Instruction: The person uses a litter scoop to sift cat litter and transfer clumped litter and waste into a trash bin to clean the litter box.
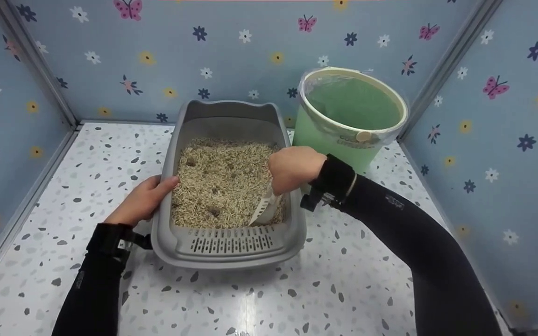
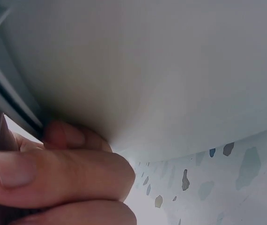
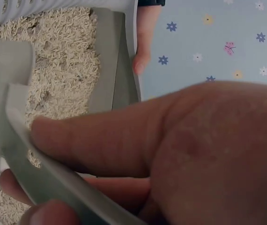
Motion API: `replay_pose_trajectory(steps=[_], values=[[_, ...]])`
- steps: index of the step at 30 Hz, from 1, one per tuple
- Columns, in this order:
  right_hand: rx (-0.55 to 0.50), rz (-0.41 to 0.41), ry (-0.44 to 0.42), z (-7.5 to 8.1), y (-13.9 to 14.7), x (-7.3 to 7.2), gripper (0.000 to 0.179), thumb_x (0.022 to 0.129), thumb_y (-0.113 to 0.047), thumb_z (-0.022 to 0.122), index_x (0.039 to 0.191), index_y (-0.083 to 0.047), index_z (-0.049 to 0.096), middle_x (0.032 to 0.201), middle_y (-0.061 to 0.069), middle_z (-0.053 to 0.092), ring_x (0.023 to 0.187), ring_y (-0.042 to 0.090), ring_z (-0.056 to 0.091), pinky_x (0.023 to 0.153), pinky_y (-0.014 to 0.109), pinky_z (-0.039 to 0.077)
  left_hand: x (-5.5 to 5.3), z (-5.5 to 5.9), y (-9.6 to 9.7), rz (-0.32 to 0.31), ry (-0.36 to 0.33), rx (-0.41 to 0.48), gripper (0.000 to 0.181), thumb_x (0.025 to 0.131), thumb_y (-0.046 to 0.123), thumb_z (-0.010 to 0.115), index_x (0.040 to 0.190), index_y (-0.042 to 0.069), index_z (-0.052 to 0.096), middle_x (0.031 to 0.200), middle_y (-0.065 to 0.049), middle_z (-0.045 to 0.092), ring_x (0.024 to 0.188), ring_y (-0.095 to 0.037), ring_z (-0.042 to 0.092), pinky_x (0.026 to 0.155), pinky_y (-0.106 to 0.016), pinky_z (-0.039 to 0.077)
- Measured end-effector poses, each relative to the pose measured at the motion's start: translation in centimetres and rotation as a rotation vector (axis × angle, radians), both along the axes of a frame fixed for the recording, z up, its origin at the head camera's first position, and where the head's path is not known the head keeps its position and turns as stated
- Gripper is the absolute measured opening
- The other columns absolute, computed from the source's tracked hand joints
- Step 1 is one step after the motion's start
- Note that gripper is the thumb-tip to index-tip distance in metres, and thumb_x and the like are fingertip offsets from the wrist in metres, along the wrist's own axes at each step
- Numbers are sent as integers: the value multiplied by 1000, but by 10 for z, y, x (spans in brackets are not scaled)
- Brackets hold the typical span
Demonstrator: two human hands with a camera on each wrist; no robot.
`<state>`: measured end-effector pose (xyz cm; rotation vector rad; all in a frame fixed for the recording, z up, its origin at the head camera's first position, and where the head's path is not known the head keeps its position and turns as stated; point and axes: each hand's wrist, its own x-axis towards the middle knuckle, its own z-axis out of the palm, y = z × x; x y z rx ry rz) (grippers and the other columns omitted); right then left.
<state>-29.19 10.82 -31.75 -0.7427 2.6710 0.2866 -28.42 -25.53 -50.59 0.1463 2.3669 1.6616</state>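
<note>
A grey litter box (image 1: 231,261) stands on the speckled surface, holding pale pellet-like litter (image 1: 222,182) with a few darker clumps (image 1: 214,211). On its left side my left hand (image 1: 143,200) grips the rim, thumb over the top. In the left wrist view its curled fingers (image 2: 63,176) lie under the rim by the outer wall. My right hand (image 1: 297,168) holds the handle of a light slotted litter scoop (image 1: 265,210), whose blade is in the litter at the box's front right. The right wrist view shows my thumb (image 3: 91,140) on the handle (image 3: 63,183).
Behind and right of the box is a green bucket (image 1: 313,135) with a cream rim and a clear plastic liner. Flowered panels (image 1: 241,60) close off the back and both sides. The slotted front ledge (image 1: 231,241) belongs to the litter box.
</note>
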Motion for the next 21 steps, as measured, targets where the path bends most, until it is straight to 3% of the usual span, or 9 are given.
replay_pose_trajectory(steps=[7,15,21], values=[[-2,-13,-42,-18,-3,-1,22,85,-17,71,76,-21,51,79,-1,54,71,20,55,60,41,53,2,2,1,-4,-1,2,79,112,68,53,140,-5,51,74,2,47,48,-7,35,45,-27,36],[-126,9,-100,-36,-7,-4,49,97,-38,81,65,-21,48,64,-7,40,61,17,45,59,36,45,1,2,-1,10,-13,-27,82,111,71,52,147,-3,49,76,1,49,49,-8,38,45,-27,37],[-241,-59,-153,-51,-21,2,48,102,-38,79,67,-22,51,63,-8,42,58,14,44,58,32,45,0,1,0,11,-22,-26,82,111,71,53,146,-3,50,78,1,51,50,-8,39,46,-27,38]])
